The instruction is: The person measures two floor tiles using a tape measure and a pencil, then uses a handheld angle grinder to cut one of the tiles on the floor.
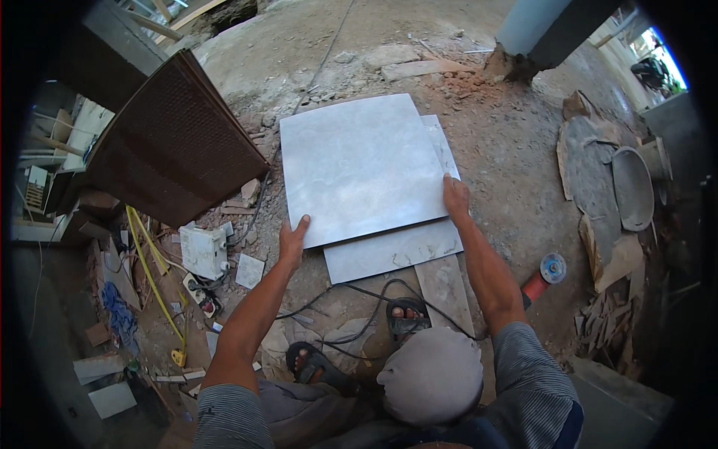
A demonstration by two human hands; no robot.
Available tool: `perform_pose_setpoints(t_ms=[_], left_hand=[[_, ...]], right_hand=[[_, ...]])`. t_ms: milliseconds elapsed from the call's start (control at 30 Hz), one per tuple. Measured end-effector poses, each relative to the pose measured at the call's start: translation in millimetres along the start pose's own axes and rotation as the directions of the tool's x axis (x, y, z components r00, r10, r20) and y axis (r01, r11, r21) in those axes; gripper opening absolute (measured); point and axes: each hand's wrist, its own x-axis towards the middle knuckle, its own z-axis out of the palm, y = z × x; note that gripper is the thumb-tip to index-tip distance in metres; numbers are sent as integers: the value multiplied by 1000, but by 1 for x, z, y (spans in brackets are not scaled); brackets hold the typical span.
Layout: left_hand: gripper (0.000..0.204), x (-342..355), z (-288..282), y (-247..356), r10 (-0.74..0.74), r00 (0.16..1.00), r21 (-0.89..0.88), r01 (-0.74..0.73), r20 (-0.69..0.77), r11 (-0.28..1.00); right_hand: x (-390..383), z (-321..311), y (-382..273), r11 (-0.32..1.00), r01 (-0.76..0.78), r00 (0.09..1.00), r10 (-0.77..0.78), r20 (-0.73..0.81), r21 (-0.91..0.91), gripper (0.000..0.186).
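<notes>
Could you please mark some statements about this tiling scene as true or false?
1. Both hands grip the top grey tile at its edges. True: the left hand is on the near left corner, the right hand on the right edge.
2. The top tile lies directly on bare ground. False: it rests on a second grey tile.
3. An angle grinder lies on the ground to the right. True.
4. The right hand holds the grinder. False: the grinder lies apart from both hands.
5. A brown panel stands tilted at the left. True.

The person wears grey striped short sleeves [535,389], dark sandals [318,367], and bare forearms.
</notes>
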Motion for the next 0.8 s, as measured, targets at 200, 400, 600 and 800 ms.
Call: perform_pose_setpoints(t_ms=[200,400,600,800], left_hand=[[56,-1,3,0,-40,997,-130,48,60,990],[55,-3,7,8,34,999,-65,-33,12,997],[44,-12,38,43,155,980,27,-159,123,987],[41,1,133,60,-73,938,76,50,340,996]], right_hand=[[6,4,8,998,14,1000,-13,8,-58,51],[-1,-3,1,1000,-20,1000,20,-4,-2,52],[-15,-40,34,988,-149,985,152,-79,50,54],[-2,-130,96,981,-195,935,185,-303,0,53]])
